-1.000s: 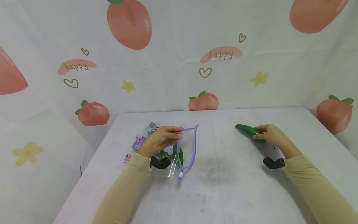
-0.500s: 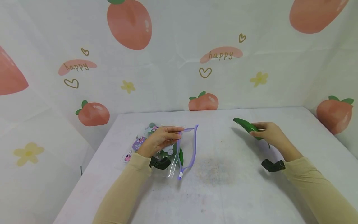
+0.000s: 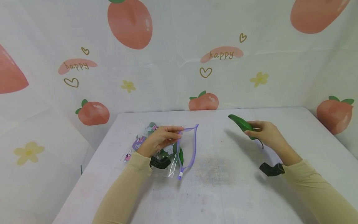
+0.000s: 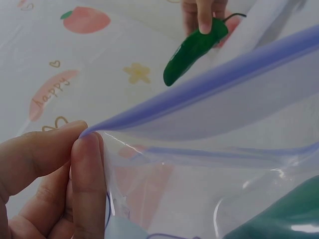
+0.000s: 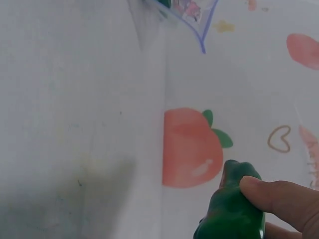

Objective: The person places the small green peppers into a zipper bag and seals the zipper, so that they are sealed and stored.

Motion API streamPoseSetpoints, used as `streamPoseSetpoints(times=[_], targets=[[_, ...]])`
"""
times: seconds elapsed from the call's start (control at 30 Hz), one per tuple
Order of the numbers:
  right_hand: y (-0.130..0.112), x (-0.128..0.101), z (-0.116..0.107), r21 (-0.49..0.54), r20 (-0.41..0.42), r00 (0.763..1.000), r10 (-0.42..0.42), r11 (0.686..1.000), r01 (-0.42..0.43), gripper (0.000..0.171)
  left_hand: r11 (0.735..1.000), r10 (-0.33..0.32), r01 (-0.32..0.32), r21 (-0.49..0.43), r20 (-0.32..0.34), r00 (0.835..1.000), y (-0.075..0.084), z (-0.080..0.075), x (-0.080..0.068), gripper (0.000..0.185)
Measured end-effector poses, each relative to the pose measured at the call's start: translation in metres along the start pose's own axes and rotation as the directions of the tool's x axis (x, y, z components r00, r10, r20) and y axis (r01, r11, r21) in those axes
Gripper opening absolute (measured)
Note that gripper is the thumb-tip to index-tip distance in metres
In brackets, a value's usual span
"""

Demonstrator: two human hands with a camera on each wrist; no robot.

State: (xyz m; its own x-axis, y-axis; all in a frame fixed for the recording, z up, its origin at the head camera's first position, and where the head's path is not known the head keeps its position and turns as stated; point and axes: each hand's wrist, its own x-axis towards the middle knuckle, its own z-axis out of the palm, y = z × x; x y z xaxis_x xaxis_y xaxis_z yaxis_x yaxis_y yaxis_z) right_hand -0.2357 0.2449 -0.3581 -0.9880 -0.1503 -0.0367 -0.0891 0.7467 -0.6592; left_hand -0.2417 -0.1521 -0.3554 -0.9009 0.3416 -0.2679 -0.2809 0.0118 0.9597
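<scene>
My left hand (image 3: 160,141) pinches the purple zip edge of a clear zip bag (image 3: 194,149) printed with cartoon figures. The bag's mouth gapes toward the right. Inside it lies a shiny green thing (image 3: 181,156), partly hidden by the print and my hand; the left wrist view shows only its smooth rounded side (image 4: 284,214). Over the right part of the table, my right hand (image 3: 265,133) grips a green chili pepper (image 3: 241,123) near its stem end. The pepper hangs above its shadow, tip up and to the left, with its thin dark stem curving below my fingers.
A white table (image 3: 223,196) with a smudged patch lies under both hands. Behind it hangs a white cloth (image 3: 167,77) printed with peaches, flowers and hearts. A black wrist mount (image 3: 271,169) sits below each hand.
My right hand has lifted the green chili pepper off the table and brought it slightly left, its tip rising. My left hand and the zip bag have stayed in place.
</scene>
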Motion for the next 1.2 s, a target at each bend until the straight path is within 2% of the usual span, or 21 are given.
streamPoseSetpoints(times=[0.4,0.63,1.2], targets=[[-0.017,-0.016,0.013,-0.005,0.002,0.999,-0.041,0.999,0.041,0.067,1.000,0.002,-0.002,0.021,0.008,1.000,0.002,-0.001,-0.001,0.046],[-0.030,-0.023,0.021,-0.002,0.010,0.997,-0.075,0.997,0.075,0.063,1.000,-0.003,0.003,0.019,-0.001,1.000,0.003,0.000,-0.001,0.043],[-0.053,-0.036,0.051,0.032,0.095,0.988,-0.120,0.993,0.118,0.055,1.000,-0.027,0.027,-0.016,-0.028,0.999,0.003,0.003,-0.003,0.041]])
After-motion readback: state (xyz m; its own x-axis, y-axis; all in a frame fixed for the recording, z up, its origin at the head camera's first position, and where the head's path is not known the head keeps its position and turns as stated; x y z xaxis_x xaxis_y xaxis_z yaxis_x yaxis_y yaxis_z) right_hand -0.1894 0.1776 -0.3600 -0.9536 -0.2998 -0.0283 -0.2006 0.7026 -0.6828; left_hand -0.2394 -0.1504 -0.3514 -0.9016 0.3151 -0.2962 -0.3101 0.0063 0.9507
